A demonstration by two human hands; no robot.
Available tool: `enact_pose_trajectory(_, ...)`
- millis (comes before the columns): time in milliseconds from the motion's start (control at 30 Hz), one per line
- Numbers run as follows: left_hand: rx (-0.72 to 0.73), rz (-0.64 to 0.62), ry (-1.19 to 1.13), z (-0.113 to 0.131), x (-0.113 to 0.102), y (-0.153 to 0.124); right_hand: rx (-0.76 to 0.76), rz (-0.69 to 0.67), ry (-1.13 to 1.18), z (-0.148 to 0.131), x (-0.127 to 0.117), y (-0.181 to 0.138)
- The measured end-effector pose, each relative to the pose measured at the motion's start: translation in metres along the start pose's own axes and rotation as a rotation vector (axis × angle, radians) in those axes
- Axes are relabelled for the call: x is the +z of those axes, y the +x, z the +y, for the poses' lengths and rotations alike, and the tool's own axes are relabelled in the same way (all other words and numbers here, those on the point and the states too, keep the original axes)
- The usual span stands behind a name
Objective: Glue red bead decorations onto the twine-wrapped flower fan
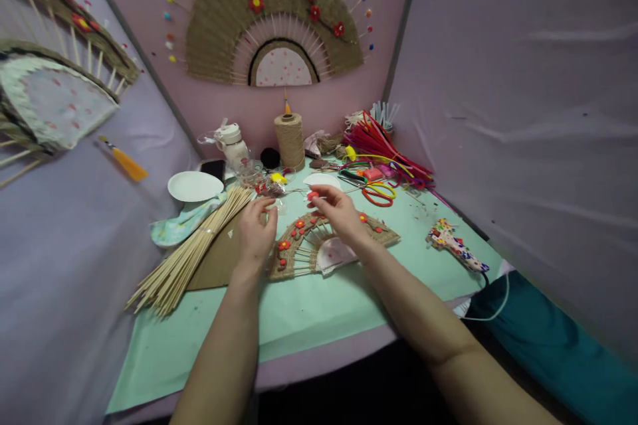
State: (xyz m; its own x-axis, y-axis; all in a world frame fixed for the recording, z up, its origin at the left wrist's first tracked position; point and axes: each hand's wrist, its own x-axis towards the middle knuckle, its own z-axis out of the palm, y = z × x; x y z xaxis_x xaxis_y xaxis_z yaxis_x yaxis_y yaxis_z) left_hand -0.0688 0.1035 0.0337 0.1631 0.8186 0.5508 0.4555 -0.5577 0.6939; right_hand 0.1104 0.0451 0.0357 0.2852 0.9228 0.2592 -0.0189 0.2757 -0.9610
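Observation:
My right hand (339,212) pinches a small red piece (313,195) between thumb and fingertips, above a small woven fan (299,259). That fan lies on the table, decorated with red flowers with yellow centres, and my right wrist covers part of it. To the left of the fan, my left hand (256,229) hovers with fingers curved and thumb apart, seemingly holding nothing. Beside its fingertips is a bit of clear plastic (280,206). A white paper disc (323,180) sits behind my right hand.
Bamboo sticks (199,246) lie over brown cardboard (219,259) at left, near a white plate (195,186). Twine (290,143), a bottle (232,143), scissors (379,194) and red pipe cleaners (383,146) line the back. A patterned glue gun (456,246) rests at right.

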Motion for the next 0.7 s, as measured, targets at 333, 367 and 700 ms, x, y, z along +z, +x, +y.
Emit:
enact_pose_trajectory(333,-0.588,-0.351,-0.764,0.022,0.002,-0.006,-0.481,-0.126,-0.628,0.017,0.022,-0.029)
enact_pose_trajectory(367,-0.609,-0.358,-0.793,0.021,0.002,-0.006,-0.496,-0.134,-0.635,0.018,0.021,-0.029)
enact_pose_trajectory(700,-0.616,-0.405,-0.796,0.012,0.008,-0.009,-0.462,-0.143,-0.541,0.02,0.019,-0.03)
